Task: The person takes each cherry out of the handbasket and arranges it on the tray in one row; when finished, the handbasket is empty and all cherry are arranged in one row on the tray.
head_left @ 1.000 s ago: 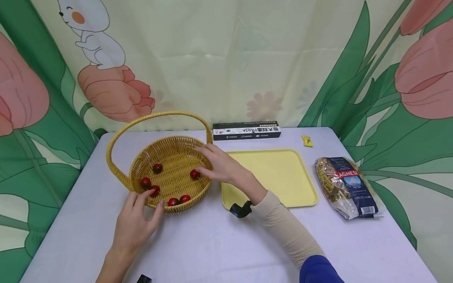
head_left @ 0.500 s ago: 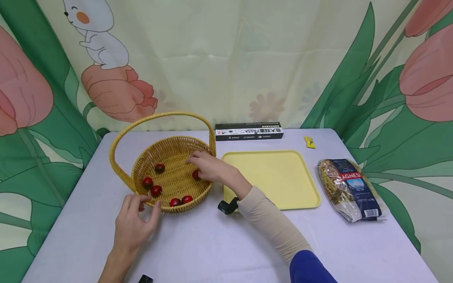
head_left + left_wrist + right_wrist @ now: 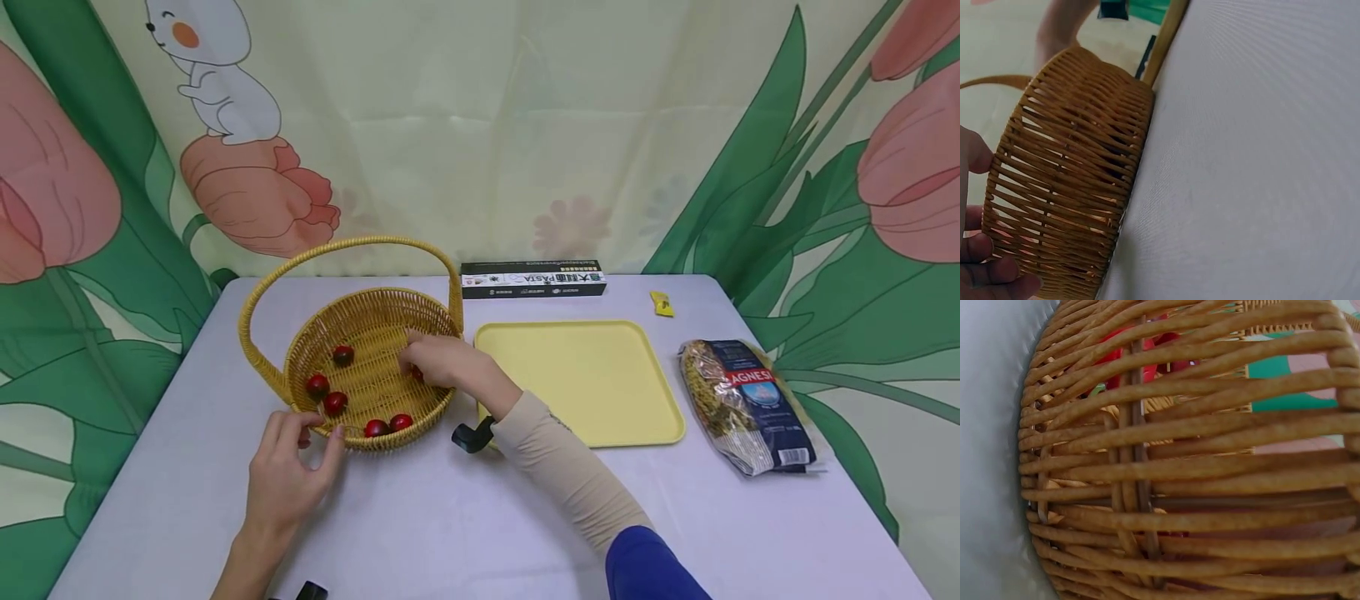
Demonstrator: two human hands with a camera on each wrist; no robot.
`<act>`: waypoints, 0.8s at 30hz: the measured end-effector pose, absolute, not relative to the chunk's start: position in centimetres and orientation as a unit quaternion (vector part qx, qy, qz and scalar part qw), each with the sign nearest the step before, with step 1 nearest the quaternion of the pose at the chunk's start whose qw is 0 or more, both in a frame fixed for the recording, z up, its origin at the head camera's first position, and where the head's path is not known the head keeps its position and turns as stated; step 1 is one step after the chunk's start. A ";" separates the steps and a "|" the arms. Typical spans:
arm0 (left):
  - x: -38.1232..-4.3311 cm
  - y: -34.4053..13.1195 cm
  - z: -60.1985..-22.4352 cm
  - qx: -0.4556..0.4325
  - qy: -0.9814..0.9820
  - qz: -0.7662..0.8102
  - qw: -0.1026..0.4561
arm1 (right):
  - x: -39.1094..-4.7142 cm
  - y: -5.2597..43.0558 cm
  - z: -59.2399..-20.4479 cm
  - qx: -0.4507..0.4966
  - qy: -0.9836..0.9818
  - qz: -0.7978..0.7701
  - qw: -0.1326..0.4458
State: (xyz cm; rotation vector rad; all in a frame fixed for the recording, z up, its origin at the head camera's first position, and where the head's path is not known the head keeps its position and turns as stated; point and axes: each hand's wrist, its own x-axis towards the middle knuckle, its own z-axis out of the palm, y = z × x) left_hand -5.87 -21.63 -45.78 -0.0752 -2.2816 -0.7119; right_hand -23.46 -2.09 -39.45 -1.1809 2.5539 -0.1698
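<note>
A woven yellow-brown basket (image 3: 375,304) with a tall arched handle (image 3: 330,247) stands at the left of the table. My left hand (image 3: 288,467) pinches its near rim between thumb and fingers; the left wrist view shows the fingers (image 3: 997,275) at the woven wall. My right hand (image 3: 446,358) reaches over the right rim, its fingers bent down round a small dark red fruit (image 3: 417,374), mostly hidden beneath them. Several more such fruits lie inside, including one fruit (image 3: 343,356) farther back and another fruit (image 3: 401,422) by the front rim. Basket weave (image 3: 1179,469) fills the right wrist view.
Right of the basket lies a yellow tray (image 3: 581,383), partly under the right forearm. A black pasta box (image 3: 533,280) sits at the back edge. Farther right are a small yellow packet (image 3: 662,303) and a bag of pasta (image 3: 750,408).
My right hand has come down farther into the basket and its fingers have curled over the fruit at the right. My left hand has drawn back from a fruit and now pinches the near rim.
</note>
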 end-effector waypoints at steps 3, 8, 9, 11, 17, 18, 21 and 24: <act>-5.9 -21.6 -45.8 -0.028 -0.888 -0.277 0.365 | -23.6 -2.3 -39.5 -0.419 0.890 -0.072 0.168; -5.8 -21.5 -45.7 -0.026 -0.888 -0.279 0.364 | -24.0 -2.6 -39.8 -0.447 0.875 -0.083 0.165; -5.8 -21.5 -45.7 -0.025 -0.888 -0.280 0.364 | -24.1 -2.7 -39.8 -0.456 0.871 -0.084 0.164; -5.8 -21.5 -45.7 -0.024 -0.888 -0.280 0.363 | -24.4 -3.0 -40.0 -0.468 0.864 -0.089 0.162; -5.8 -21.5 -45.7 -0.024 -0.890 -0.278 0.361 | -25.1 -4.2 -41.0 -0.467 0.857 -0.122 0.178; -5.8 -21.5 -45.7 -0.024 -0.890 -0.278 0.362 | -25.2 -4.3 -41.1 -0.465 0.857 -0.129 0.182; -5.8 -21.5 -45.7 -0.026 -0.890 -0.277 0.362 | -25.3 -4.8 -41.4 -0.461 0.853 -0.148 0.193; -5.8 -21.6 -45.7 -0.025 -0.891 -0.275 0.361 | -25.4 -5.0 -41.4 -0.458 0.852 -0.159 0.197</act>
